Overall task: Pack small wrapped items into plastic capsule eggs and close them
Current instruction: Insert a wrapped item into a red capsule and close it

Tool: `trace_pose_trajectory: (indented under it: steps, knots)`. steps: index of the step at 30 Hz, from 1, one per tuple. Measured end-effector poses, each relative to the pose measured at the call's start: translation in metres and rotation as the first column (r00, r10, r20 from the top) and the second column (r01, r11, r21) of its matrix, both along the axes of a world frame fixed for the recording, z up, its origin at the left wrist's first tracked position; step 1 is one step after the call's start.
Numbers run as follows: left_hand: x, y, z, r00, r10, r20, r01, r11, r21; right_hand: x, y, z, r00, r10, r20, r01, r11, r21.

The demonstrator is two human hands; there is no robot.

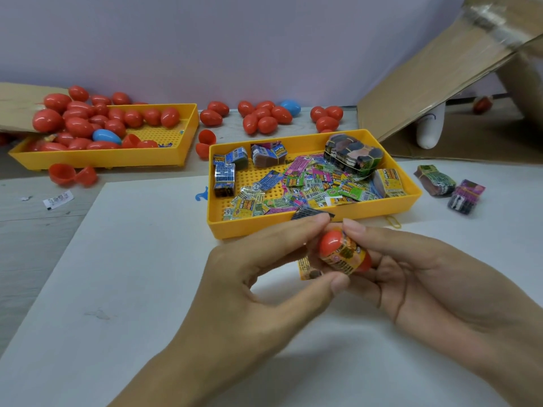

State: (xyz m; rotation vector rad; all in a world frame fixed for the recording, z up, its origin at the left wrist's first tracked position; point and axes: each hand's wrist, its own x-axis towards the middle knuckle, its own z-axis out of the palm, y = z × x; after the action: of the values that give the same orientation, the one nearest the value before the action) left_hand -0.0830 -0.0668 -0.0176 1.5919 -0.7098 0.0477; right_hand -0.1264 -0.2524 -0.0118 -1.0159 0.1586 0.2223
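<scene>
We work at a pale bench [44,212] with a white sheet [123,274] laid over its near part; a plain lilac wall [205,39] closes the far side. Near centre, our left hand [264,277] and right hand [426,277] meet over the sheet. Both grip a red capsule egg [335,245] that has printed wrapped items [342,258] pressed against it: the left fingertips and thumb pinch it from the left, and the right fingers curl round it from the right. We cannot tell whether the egg is closed.

Just beyond the hands sits a yellow tray [293,227] holding loose wrapped packets [308,183] and banded bundles [352,154]. A second yellow tray [164,154] at far left holds many red eggs [79,124] and one blue egg [105,136]. More red eggs [264,118] lie on the bench between the trays and the wall, with open halves [72,174] near the left tray. At far right an open cardboard box [440,77] lies tipped, and two bundles [449,188] rest on the sheet right of the near tray.
</scene>
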Motion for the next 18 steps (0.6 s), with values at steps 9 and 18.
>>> trace_pose_trajectory:
  steps: [9,18]
  knots:
    - [0.0049,0.0033,-0.0008,0.993,0.069,0.096,-0.069,0.998,-0.003,0.0169,0.0058,0.0145,0.994,0.060,-0.088,-0.059,0.998,0.019]
    - [0.0086,0.0045,-0.0008,0.997,0.073,0.020,-0.069,0.988,-0.136,0.0145,0.0100,0.0181,0.992,0.103,-0.078,-0.107,0.993,-0.049]
